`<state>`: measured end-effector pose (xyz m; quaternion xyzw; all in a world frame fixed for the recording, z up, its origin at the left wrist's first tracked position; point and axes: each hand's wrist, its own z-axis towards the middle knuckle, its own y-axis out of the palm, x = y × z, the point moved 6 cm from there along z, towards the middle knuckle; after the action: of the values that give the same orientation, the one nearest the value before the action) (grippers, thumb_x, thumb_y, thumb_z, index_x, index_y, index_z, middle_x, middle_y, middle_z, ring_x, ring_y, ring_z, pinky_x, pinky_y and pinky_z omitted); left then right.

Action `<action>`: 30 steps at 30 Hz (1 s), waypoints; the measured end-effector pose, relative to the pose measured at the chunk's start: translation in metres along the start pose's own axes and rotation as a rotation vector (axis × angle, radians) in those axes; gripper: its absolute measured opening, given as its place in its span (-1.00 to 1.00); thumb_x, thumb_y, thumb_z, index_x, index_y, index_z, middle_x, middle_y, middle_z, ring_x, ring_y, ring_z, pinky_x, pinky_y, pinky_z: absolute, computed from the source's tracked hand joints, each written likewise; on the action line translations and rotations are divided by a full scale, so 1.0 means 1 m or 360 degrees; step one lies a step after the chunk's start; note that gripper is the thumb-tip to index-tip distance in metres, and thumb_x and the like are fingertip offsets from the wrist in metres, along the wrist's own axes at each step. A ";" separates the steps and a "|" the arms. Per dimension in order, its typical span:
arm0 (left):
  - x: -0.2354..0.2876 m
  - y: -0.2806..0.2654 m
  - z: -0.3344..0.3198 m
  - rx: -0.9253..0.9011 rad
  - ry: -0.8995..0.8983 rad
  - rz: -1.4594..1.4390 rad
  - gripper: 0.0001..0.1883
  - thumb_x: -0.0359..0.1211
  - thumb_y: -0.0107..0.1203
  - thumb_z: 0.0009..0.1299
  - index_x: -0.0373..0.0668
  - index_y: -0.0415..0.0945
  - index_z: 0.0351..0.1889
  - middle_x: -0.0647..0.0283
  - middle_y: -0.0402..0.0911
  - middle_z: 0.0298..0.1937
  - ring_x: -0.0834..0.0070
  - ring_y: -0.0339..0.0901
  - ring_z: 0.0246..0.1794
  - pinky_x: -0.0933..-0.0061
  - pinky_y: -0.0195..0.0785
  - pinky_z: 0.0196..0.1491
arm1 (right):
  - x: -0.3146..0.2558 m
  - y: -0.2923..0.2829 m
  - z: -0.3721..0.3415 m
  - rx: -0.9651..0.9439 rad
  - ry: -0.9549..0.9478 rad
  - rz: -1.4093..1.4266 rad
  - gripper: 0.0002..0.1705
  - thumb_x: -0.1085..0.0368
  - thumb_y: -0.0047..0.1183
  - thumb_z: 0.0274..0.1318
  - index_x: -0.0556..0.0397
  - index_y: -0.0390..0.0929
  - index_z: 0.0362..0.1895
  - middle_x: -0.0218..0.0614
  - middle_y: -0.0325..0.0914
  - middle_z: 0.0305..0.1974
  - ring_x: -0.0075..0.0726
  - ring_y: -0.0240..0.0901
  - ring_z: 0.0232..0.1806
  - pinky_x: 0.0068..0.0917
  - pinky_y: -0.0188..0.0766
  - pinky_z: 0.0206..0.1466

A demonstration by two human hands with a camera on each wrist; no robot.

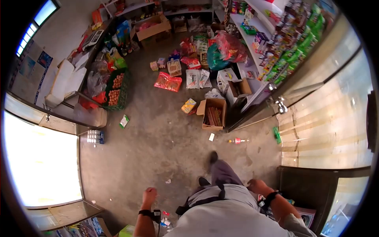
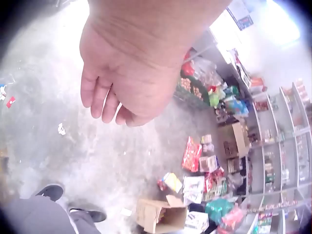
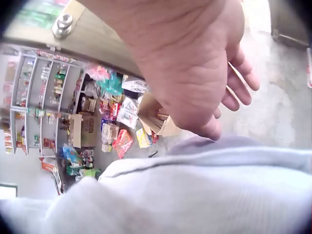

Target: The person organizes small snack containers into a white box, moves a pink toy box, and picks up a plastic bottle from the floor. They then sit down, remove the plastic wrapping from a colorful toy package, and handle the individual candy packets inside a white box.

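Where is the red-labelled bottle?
In the head view, the bottle lies on the floor right of centre, near a small white card and an open cardboard box.

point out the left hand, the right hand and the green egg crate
left hand [image 2: 127, 73]: left wrist view, on the palm
right hand [image 3: 195, 80]: right wrist view, on the palm
green egg crate [image 1: 125, 85]: head view, on its side, beside the eggs [image 1: 114, 97]

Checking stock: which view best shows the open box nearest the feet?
Head: the open box shows unobstructed, contents visible. Left wrist shows it near the bottom; in right wrist, the right hand partly covers it.
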<state>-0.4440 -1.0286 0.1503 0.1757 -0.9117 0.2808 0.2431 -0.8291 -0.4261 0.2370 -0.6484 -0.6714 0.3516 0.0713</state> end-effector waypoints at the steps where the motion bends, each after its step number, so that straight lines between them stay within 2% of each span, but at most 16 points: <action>1: 0.004 -0.011 0.003 0.0030 -0.0048 -0.0171 -0.79 -0.28 0.15 0.46 -0.14 0.75 -0.11 0.16 0.79 -0.26 0.43 0.73 -0.29 0.35 0.57 -0.22 | -0.018 -0.012 0.024 -0.0038 0.0025 0.0015 -0.40 -0.18 0.38 0.11 -0.04 0.75 0.07 -0.06 0.80 -0.07 0.10 0.73 0.05 -0.09 0.62 0.18; 3: 0.010 -0.032 0.012 0.0099 -0.0149 -0.0479 -0.80 -0.28 0.15 0.46 -0.13 0.75 -0.14 0.18 0.78 -0.26 0.45 0.72 -0.30 0.34 0.58 -0.21 | -0.042 -0.037 0.079 -0.0073 0.0048 -0.0056 -0.40 -0.18 0.39 0.10 -0.05 0.75 0.06 -0.07 0.80 -0.07 0.08 0.72 0.05 -0.09 0.62 0.18; 6: -0.029 -0.037 0.032 -0.0038 -0.0437 -0.0556 -0.79 -0.23 0.12 0.51 -0.06 0.74 -0.11 0.20 0.79 -0.12 0.38 0.75 -0.18 0.27 0.63 -0.08 | -0.073 -0.076 0.190 -0.0019 -0.0023 -0.0234 -0.43 -0.18 0.39 0.09 -0.06 0.75 0.01 -0.09 0.79 -0.08 0.06 0.71 0.07 -0.06 0.61 0.18; 7: -0.036 -0.033 0.038 -0.0195 -0.0433 -0.0347 -0.78 -0.21 0.10 0.53 -0.04 0.74 -0.11 0.21 0.79 -0.07 0.35 0.76 -0.15 0.24 0.65 -0.04 | -0.079 -0.088 0.222 0.0016 -0.0074 -0.0251 -0.44 -0.19 0.38 0.09 -0.05 0.75 -0.01 -0.09 0.79 -0.09 0.06 0.70 0.08 -0.05 0.61 0.18; 9: 0.014 -0.026 0.036 -0.0344 0.0351 0.1105 -0.74 -0.17 0.05 0.56 0.08 0.77 -0.06 0.30 0.77 0.13 0.27 0.73 0.10 0.19 0.59 0.21 | -0.125 -0.124 0.275 0.0106 -0.0240 -0.0375 -0.54 -0.13 0.28 0.13 -0.01 0.77 -0.17 -0.06 0.77 -0.16 0.11 0.70 0.00 -0.01 0.61 0.12; 10: 0.016 -0.027 0.057 -0.0412 -0.0035 0.0591 -0.72 -0.16 0.03 0.56 0.12 0.78 -0.03 0.33 0.75 0.18 0.26 0.69 0.17 0.19 0.53 0.29 | -0.156 -0.147 0.307 0.0099 -0.0301 -0.0426 -0.56 -0.11 0.26 0.14 0.01 0.76 -0.23 -0.06 0.77 -0.18 0.12 0.70 -0.02 0.00 0.62 0.10; 13: 0.070 -0.043 0.091 -0.0428 0.0011 0.0535 -0.69 -0.15 0.06 0.55 -0.03 0.78 0.01 0.22 0.80 0.06 0.28 0.74 0.06 0.24 0.55 0.19 | -0.250 -0.201 0.365 0.0180 -0.0474 -0.0421 -0.60 -0.03 0.17 0.15 0.05 0.74 -0.42 -0.04 0.75 -0.25 0.19 0.69 -0.13 0.05 0.62 -0.01; 15: 0.118 -0.061 0.120 -0.0343 0.0031 0.0432 -0.64 -0.13 0.09 0.55 -0.13 0.78 0.03 0.15 0.83 -0.03 0.29 0.76 -0.01 0.27 0.57 0.12 | -0.314 -0.238 0.390 0.0213 -0.0479 -0.0266 -0.63 -0.02 0.22 0.18 0.04 0.75 -0.27 -0.06 0.76 -0.25 0.16 0.71 -0.12 -0.01 0.63 -0.01; 16: 0.169 -0.080 0.122 -0.0136 -0.0023 0.0110 -0.64 -0.16 0.17 0.51 -0.24 0.75 0.03 0.13 0.83 -0.21 0.36 0.75 -0.17 0.32 0.58 -0.04 | -0.346 -0.253 0.398 0.0254 -0.0460 -0.0128 -0.63 -0.01 0.25 0.19 0.04 0.74 -0.23 -0.08 0.77 -0.25 0.14 0.72 -0.11 -0.04 0.64 0.00; 18: 0.251 -0.108 0.143 -0.0121 -0.0069 -0.0027 -0.67 -0.18 0.20 0.50 -0.22 0.75 0.03 0.19 0.82 -0.22 0.42 0.73 -0.19 0.34 0.57 -0.06 | -0.410 -0.276 0.409 0.0345 -0.0408 0.0166 -0.63 0.00 0.30 0.20 0.03 0.73 -0.14 -0.11 0.78 -0.24 0.09 0.74 -0.09 -0.10 0.64 0.00; 20: 0.296 -0.132 0.183 -0.0175 -0.0037 -0.0088 -0.72 -0.23 0.24 0.50 -0.21 0.76 0.01 0.25 0.80 -0.23 0.50 0.70 -0.20 0.36 0.57 -0.10 | -0.467 -0.288 0.419 0.0339 -0.0326 0.0261 -0.62 0.01 0.34 0.20 0.03 0.72 -0.10 -0.14 0.79 -0.22 0.05 0.75 -0.07 -0.15 0.65 0.02; 24: 0.339 -0.193 0.286 -0.0465 0.0012 0.0314 -0.74 -0.29 0.27 0.47 -0.18 0.74 0.04 0.24 0.80 -0.15 0.45 0.72 -0.14 0.32 0.59 -0.04 | -0.494 -0.250 0.423 0.0463 -0.0228 0.0348 -0.59 -0.03 0.29 0.20 0.03 0.72 -0.09 -0.11 0.78 -0.20 0.11 0.73 -0.07 -0.07 0.63 0.03; 26: 0.312 -0.248 0.371 -0.0656 0.0520 0.0666 -0.74 -0.35 0.27 0.41 -0.15 0.73 0.03 0.24 0.80 -0.10 0.38 0.73 -0.05 0.29 0.61 0.00 | -0.492 -0.212 0.408 0.0626 -0.0126 0.0266 -0.59 -0.06 0.25 0.20 0.01 0.73 -0.16 -0.12 0.77 -0.21 0.16 0.71 -0.04 0.04 0.60 0.06; 27: 0.303 -0.276 0.408 -0.0706 0.0789 0.0813 -0.74 -0.38 0.26 0.38 -0.13 0.73 0.02 0.24 0.80 -0.08 0.34 0.74 0.00 0.27 0.62 0.02 | -0.448 -0.149 0.432 0.0341 -0.0071 -0.0216 -0.60 -0.09 0.25 0.21 -0.02 0.76 -0.19 -0.12 0.77 -0.17 0.14 0.69 0.02 0.03 0.59 0.10; 29: 0.333 -0.340 0.451 -0.0651 0.1322 0.1543 -0.73 -0.46 0.20 0.33 -0.10 0.71 -0.01 0.25 0.78 -0.01 0.31 0.71 0.10 0.25 0.63 0.09 | -0.423 -0.074 0.402 0.0153 0.0082 -0.0211 -0.52 -0.19 0.19 0.26 -0.08 0.82 -0.16 -0.08 0.77 -0.10 0.14 0.69 0.04 0.03 0.60 0.13; 30: 0.336 -0.375 0.487 -0.0644 0.1206 0.1475 -0.75 -0.47 0.18 0.35 -0.10 0.70 -0.02 0.23 0.78 -0.04 0.32 0.73 0.01 0.27 0.64 -0.01 | -0.453 -0.070 0.366 -0.0037 0.0035 -0.0305 -0.52 -0.20 0.16 0.30 -0.09 0.83 -0.16 -0.09 0.78 -0.09 0.13 0.69 0.05 0.05 0.60 0.16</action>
<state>-0.7164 -1.6746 0.1399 -0.3986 -0.7787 0.2217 0.4307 -1.0207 -0.9761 0.1681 -0.5858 -0.7336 0.3283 0.1044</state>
